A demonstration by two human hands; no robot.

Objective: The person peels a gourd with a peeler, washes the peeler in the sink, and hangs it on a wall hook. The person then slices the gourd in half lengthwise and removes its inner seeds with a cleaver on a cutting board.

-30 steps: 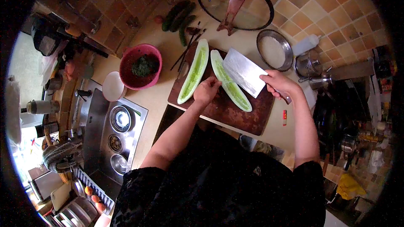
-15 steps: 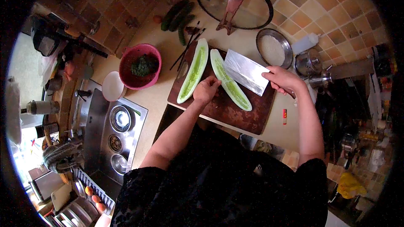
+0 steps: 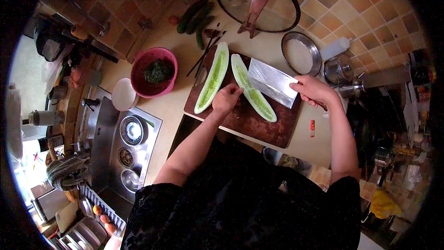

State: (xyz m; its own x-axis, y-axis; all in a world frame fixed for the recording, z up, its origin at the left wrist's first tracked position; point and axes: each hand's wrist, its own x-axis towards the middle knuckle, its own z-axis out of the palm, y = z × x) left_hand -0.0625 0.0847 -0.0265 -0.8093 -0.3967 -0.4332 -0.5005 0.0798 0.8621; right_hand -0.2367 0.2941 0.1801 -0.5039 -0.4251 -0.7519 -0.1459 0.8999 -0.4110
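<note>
Two long, pale green halves of a gourd-like vegetable lie hollow side up on a dark wooden cutting board (image 3: 273, 132). My left hand (image 3: 226, 99) is between the left half (image 3: 213, 81) and the right half (image 3: 261, 105), its fingers pinched together at the right half's inner edge. Whatever those fingertips hold is too small to make out. The right half has a crosswise cut near its middle. My right hand (image 3: 314, 90) grips the handle of a broad cleaver (image 3: 272, 82), whose blade lies just right of the right half.
A pink bowl of dark greens (image 3: 154, 72), a white bowl (image 3: 124, 94) and chopsticks (image 3: 206, 53) are left of the board. Behind stand dark cucumbers (image 3: 192, 16) and a glass lid (image 3: 277, 7). A metal bowl (image 3: 300, 54) is back right, a sink (image 3: 104, 150) at left.
My right hand and the cleaver have shifted slightly to the right, and the blade's tilt has changed a little. My left hand has stayed nearly in place.
</note>
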